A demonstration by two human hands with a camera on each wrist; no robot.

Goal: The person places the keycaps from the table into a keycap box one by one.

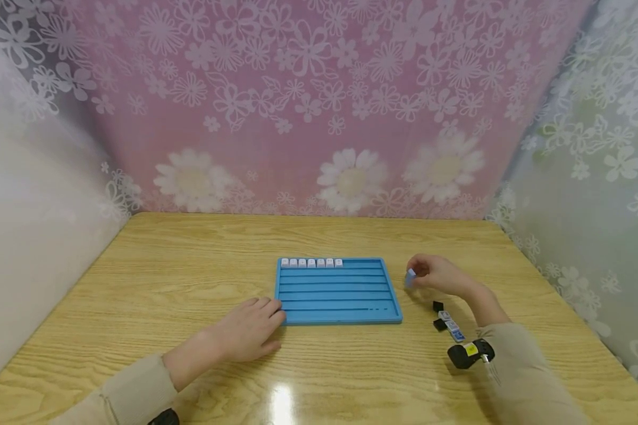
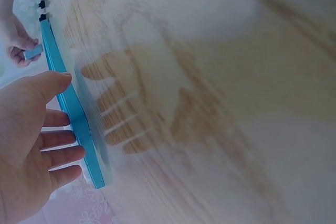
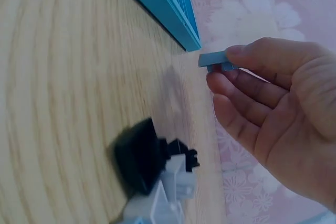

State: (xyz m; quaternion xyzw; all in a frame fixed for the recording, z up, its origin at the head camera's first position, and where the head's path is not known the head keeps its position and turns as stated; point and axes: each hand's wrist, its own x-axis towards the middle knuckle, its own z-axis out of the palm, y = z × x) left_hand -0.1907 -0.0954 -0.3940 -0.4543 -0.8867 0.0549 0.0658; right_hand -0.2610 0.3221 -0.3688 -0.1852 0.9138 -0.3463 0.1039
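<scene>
A shallow blue tray with raised ridges across it lies on the table. Several small white tiles with dark marks stand side by side in its back row, starting from the left. My left hand touches the tray's front left corner, its fingers fairly straight. Right of the tray, my right hand pinches a small light-blue tile between thumb and fingers, a little above the table. Short prongs show on the underside of this tile in the right wrist view.
Nearer the right forearm lies a loose line of small pieces: black ones, white ones and a blue-faced one. The wooden table meets a pink flowered backdrop behind, with pale sheets at both sides.
</scene>
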